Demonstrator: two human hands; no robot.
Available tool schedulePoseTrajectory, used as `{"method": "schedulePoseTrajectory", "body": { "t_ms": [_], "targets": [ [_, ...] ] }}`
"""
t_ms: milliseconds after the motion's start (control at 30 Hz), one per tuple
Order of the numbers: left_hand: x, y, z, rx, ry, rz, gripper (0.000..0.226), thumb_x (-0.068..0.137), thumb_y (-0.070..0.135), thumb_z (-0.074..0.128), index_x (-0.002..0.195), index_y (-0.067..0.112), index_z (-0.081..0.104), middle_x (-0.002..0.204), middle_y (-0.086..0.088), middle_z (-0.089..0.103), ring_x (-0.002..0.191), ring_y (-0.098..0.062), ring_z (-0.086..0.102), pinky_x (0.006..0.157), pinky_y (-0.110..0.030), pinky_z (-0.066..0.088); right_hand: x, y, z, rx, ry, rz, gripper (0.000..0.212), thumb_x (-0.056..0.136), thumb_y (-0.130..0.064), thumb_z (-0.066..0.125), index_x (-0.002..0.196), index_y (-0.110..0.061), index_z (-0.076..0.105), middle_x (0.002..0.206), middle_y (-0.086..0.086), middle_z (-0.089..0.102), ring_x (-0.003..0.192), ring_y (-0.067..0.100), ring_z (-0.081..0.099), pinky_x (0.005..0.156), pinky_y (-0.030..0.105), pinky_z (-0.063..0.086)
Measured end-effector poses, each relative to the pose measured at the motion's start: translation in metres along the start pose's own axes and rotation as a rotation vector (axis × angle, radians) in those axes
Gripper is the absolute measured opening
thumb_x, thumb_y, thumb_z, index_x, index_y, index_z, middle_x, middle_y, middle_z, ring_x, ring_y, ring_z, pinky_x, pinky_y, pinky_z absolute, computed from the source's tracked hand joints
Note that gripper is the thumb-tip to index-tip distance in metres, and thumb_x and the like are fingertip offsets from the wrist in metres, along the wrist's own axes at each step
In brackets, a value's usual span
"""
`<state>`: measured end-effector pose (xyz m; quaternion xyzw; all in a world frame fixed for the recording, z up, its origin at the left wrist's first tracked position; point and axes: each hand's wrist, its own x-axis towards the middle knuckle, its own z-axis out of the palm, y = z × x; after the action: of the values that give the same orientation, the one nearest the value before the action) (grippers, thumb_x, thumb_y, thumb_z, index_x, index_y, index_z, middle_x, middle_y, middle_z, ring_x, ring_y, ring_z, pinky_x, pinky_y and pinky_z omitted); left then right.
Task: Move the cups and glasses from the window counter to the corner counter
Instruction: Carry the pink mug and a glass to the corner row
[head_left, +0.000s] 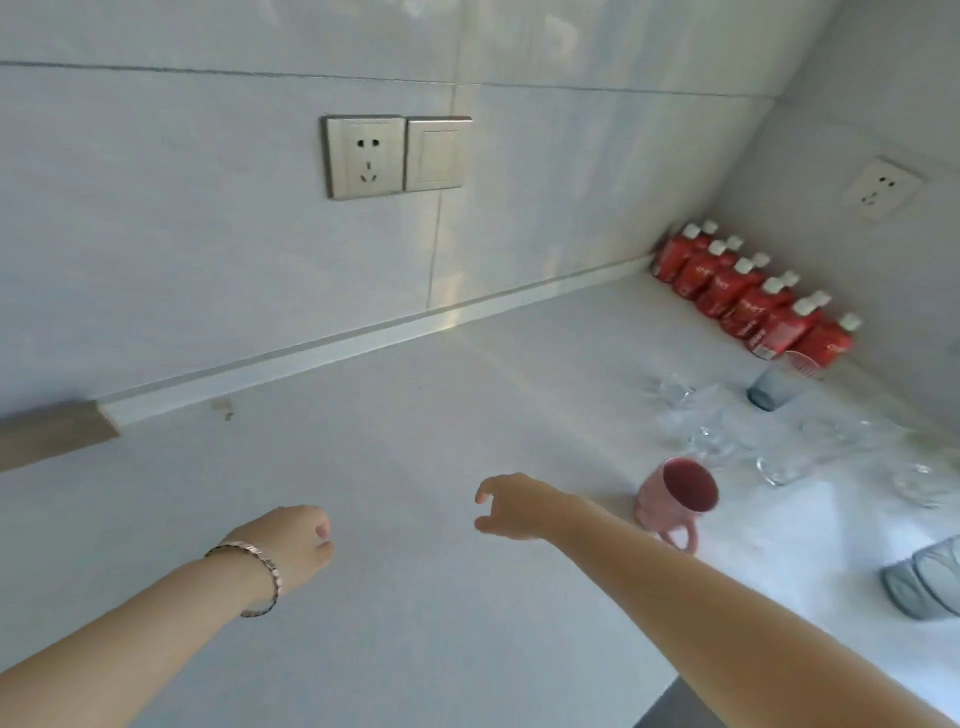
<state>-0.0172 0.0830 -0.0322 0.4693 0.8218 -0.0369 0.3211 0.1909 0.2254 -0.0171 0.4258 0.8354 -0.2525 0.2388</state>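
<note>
One pink mug (675, 496) upright on the bench (415, 467), two grey-blue cups (927, 582) at right edge, another (774, 389) beside six red bottles (753, 296), blurred clear glasses (779, 447) between, uncountable. Both grips empty: left hand (298, 540) loosely curled, right hand (511, 506) spread. Likely between carries; next, back for another cup.

The clear glasses (779, 441) near the right end of the counter (415, 467) were so blurred that their number and outlines could not be told. The right forearm hid the lower part of the pink mug (675, 499). The grey tumblers (927, 582) at the counter's right side were cut by the picture's right edge. The print on the red bottles (748, 296) in the far corner was too small to read.
</note>
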Motion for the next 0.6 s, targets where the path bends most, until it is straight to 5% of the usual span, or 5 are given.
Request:
{"method": "schedulePoseTrajectory", "body": {
  "t_ms": [200,400,600],
  "targets": [
    [0.031,0.141,0.02,-0.001,-0.002,0.027,0.026,0.091,0.028,0.041,0.11,0.023,0.058,0.119,0.002,0.062,0.106,-0.018,0.06,0.092,-0.028,0.048,-0.031,0.148,-0.061,0.027,0.225,-0.022,0.044,0.09,-0.036,0.054,0.132,-0.023,0.048,0.134,0.003,0.049,0.126,0.022,0.044,0.104,0.034,0.035],
    [0.044,0.212,0.03,-0.053,-0.028,0.059,0.006,0.089,0.026,0.046,0.088,0.031,0.049,0.099,0.006,0.06,0.101,-0.017,0.062,0.09,-0.027,0.05,-0.047,0.234,-0.047,0.099,0.154,0.15,0.099,0.06,-0.051,0.074,0.142,-0.033,0.022,0.136,0.0,0.036,0.123,0.025,0.044,0.099,0.037,0.042],
    [0.058,0.271,0.033,-0.056,-0.054,0.122,0.008,0.09,0.022,0.049,0.088,0.03,0.05,0.091,0.008,0.056,0.095,-0.016,0.061,0.088,-0.025,0.047,-0.052,0.266,-0.021,0.345,0.259,0.112,0.086,0.061,-0.043,0.071,0.135,-0.037,0.027,0.12,-0.006,0.05,0.107,0.021,0.057,0.086,0.029,0.046]
  ]
}}
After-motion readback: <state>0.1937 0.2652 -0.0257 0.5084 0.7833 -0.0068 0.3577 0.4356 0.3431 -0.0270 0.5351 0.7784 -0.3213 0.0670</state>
